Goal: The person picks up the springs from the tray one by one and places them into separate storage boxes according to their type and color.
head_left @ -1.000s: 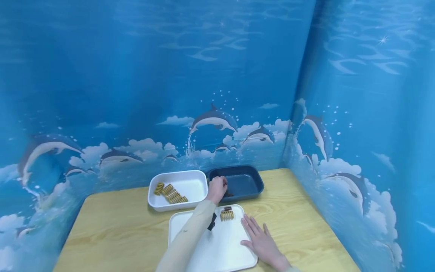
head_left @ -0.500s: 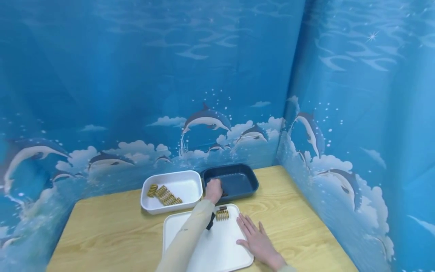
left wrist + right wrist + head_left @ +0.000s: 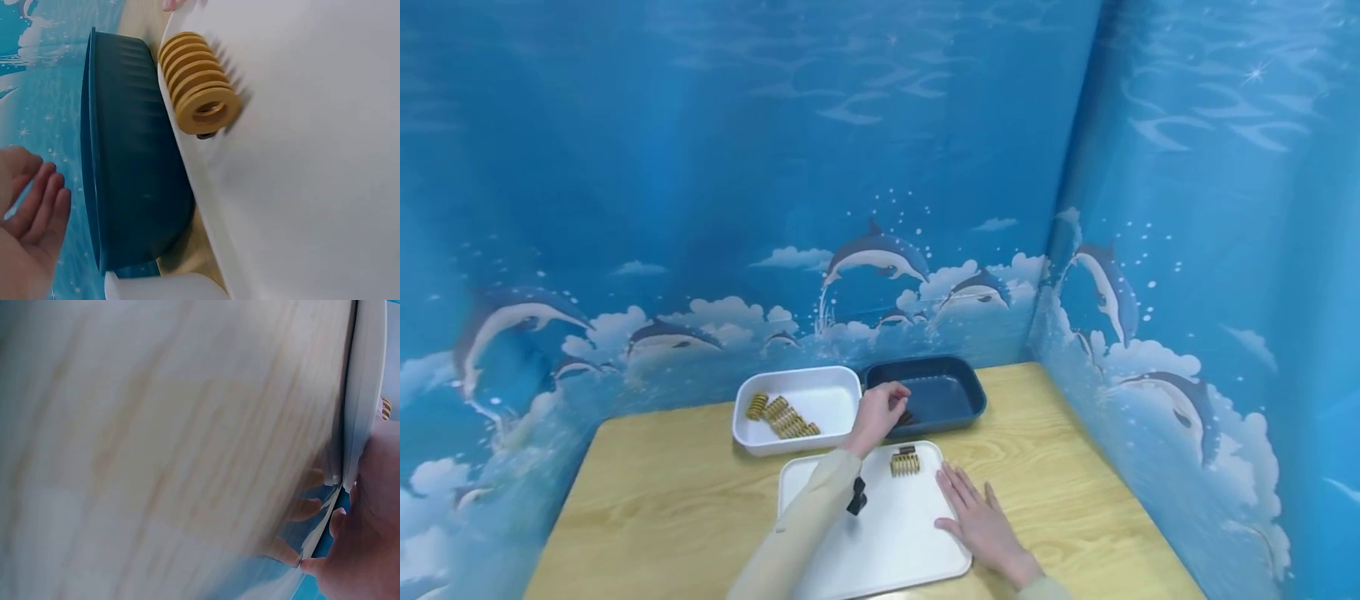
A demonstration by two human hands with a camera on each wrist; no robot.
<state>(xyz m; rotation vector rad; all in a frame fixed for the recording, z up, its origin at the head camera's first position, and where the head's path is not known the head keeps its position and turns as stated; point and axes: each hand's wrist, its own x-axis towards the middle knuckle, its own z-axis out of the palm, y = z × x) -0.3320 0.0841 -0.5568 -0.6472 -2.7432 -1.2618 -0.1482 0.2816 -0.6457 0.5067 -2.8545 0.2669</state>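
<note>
My left hand is over the near left part of the dark blue bin, its fingers bent toward the thumb. In the left wrist view those fingers are curled, and I cannot tell whether a small thing is between the fingertips. Small dark pieces lie in the bin below. A yellow coil spring lies at the far end of the white tray, with a small dark piece behind it. My right hand rests flat with spread fingers on the tray's right edge.
To the left of the blue bin stands a white bin holding several yellow springs. A black item shows beside the left sleeve. The wooden table meets a blue dolphin-print curtain behind and at right.
My left hand has gone down toward the blue bin's near left corner and then come up a little, its fingers now more visible. The right hand stays at the tray's edge.
</note>
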